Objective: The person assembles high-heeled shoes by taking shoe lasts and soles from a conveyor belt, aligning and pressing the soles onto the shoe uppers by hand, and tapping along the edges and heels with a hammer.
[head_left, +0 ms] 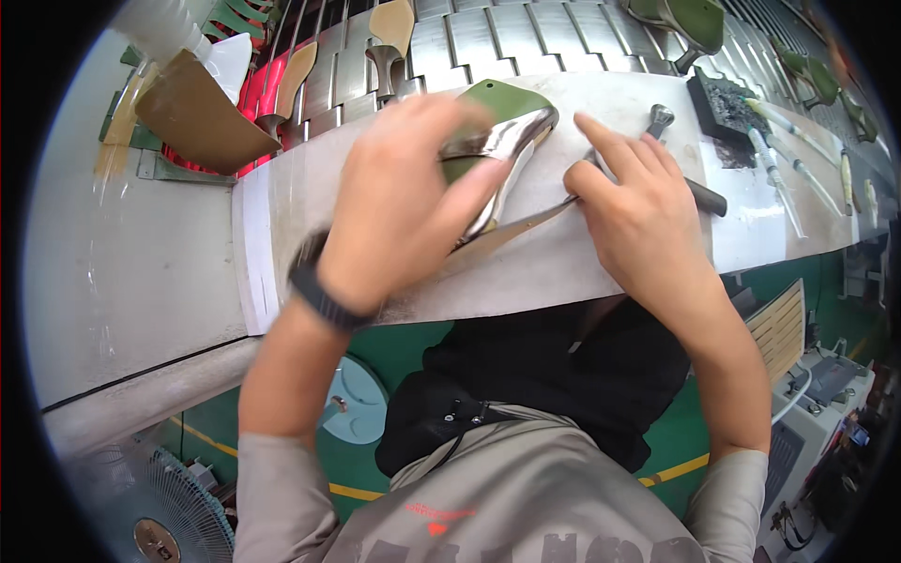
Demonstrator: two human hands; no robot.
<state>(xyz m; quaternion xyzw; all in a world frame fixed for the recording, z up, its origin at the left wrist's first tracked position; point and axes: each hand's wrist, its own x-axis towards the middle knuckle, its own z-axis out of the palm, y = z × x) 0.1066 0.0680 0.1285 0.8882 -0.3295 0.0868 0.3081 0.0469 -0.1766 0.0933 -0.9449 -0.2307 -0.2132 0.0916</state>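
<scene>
My left hand point(404, 188), partly smeared by motion, is closed on a shoe last point(511, 101) with a green body and a shiny silvery covering, lying tilted on the white bench. My thumb presses along its side. A thin tan strip point(511, 232) runs from beneath the last towards my right hand point(638, 206), which pinches its end between thumb and curled fingers while the index finger points outward. Behind the right hand lies a tool, likely a hammer, with a metal head point(661, 118) and a dark handle point(706, 198); its middle is hidden.
A slatted metal conveyor point(526, 38) runs behind the bench, carrying more lasts point(690, 23). At the right, several brushes point(777, 178) lean by a black tray point(723, 111). A brown panel point(202, 113) stands at the left. A fan point(155, 511) and a blue round stool point(355, 403) are below.
</scene>
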